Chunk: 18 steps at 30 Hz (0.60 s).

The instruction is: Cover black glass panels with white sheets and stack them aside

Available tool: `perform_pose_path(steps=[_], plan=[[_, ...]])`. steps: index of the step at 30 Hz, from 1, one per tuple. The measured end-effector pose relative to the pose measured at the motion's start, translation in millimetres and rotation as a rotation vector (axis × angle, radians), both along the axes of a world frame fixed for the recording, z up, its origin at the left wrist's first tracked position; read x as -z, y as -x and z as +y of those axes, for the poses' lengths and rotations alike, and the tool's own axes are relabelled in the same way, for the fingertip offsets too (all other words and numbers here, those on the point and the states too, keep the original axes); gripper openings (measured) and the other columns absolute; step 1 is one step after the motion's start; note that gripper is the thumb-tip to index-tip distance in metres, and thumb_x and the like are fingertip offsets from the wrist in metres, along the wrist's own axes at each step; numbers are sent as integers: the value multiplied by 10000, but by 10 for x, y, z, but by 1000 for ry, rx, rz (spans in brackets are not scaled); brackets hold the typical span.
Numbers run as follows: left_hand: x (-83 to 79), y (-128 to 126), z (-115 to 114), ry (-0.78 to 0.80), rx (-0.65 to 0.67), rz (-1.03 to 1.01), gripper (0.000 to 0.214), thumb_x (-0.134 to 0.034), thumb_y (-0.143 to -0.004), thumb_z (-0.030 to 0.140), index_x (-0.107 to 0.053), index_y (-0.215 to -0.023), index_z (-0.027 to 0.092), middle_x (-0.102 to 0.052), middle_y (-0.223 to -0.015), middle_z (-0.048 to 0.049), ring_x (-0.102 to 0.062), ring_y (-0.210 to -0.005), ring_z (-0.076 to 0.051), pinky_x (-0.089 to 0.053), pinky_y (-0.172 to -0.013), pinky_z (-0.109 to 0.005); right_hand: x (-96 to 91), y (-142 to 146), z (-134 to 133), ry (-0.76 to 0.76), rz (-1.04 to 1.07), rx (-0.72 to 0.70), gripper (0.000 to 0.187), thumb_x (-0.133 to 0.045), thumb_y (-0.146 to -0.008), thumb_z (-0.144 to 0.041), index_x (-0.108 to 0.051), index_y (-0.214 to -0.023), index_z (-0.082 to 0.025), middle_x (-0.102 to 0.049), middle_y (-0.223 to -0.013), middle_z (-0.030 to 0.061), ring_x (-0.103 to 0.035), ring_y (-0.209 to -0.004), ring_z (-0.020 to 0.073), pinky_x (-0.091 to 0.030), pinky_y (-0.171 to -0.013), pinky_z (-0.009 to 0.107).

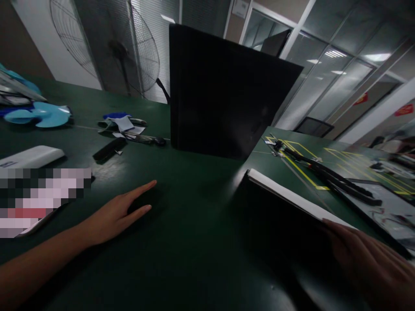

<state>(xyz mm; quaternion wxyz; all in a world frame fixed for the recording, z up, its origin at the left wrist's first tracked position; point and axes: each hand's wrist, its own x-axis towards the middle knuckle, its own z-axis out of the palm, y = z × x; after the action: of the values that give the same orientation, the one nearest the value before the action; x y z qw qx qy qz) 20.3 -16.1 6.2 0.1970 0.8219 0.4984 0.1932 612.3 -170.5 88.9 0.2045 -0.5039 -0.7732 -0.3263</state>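
My left hand (113, 214) is over the green tabletop (194, 216), with thumb and forefinger stretched apart and nothing between them. On the right, my right hand (372, 259) lies along the upper edge of a flat dark slab with a white edge (288, 193). Its fingers are bent over that edge; the thumb is hidden and the slab's lower part is lost in shadow. Beyond both hands stands a large black rectangular panel (227, 95), upright and slightly turned, touched by neither hand.
Left are a white case (39, 155), a blurred-out pinkish item (48, 203), a small dark bar (109, 150), cloths and papers (123, 124), and light-blue fan blades (42, 114). Right lie black rods (337, 177) and a tray (395, 207). A standing fan (119, 52) is behind.
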Motion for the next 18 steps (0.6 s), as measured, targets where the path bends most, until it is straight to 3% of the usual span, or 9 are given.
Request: perform_pose_path(steps=[5, 9, 13, 18], plan=[[-16, 12, -1, 20, -6, -4, 700, -526, -1002, 516, -249, -1625, 359, -423, -1629, -63, -574, -1357, -325, -531, -1058, -505, 118, -166, 353, -35, -242, 78, 553, -619, -940, -251, -527, -1483, -209, -747, -1091, 96, -723, -873, 261, -529, -824, 391], [-10, -7, -25, 39, -20, -32, 707, -537, -984, 551, -283, -1615, 358, -452, -1614, -54, -564, -1366, -326, -518, -1069, -507, 225, -255, 496, -7, -290, 118, 376, -492, -982, -245, -602, -1325, -137, -726, -1129, 120, -700, -966, 277, -519, -883, 412], [-17, -32, -48, 7, -45, -98, 687, -502, -980, 580, -328, -1601, 344, -478, -1599, -46, -591, -1335, -318, -525, -1052, -484, 178, -229, 583, -39, -246, 205, 274, -493, -967, -203, -647, -1193, -187, -688, -1246, 136, -683, -1089, 325, -521, -895, 444], [-1, -35, -68, 23, -43, -82, 703, -514, -965, 585, -333, -1601, 345, -512, -1574, -42, -636, -1273, -316, -564, -976, -448, 36, -198, 696, -87, -89, 214, 230, -580, -917, -152, -669, -1120, -215, -475, -1533, 176, -457, -1393, 433, -463, -1017, 561]])
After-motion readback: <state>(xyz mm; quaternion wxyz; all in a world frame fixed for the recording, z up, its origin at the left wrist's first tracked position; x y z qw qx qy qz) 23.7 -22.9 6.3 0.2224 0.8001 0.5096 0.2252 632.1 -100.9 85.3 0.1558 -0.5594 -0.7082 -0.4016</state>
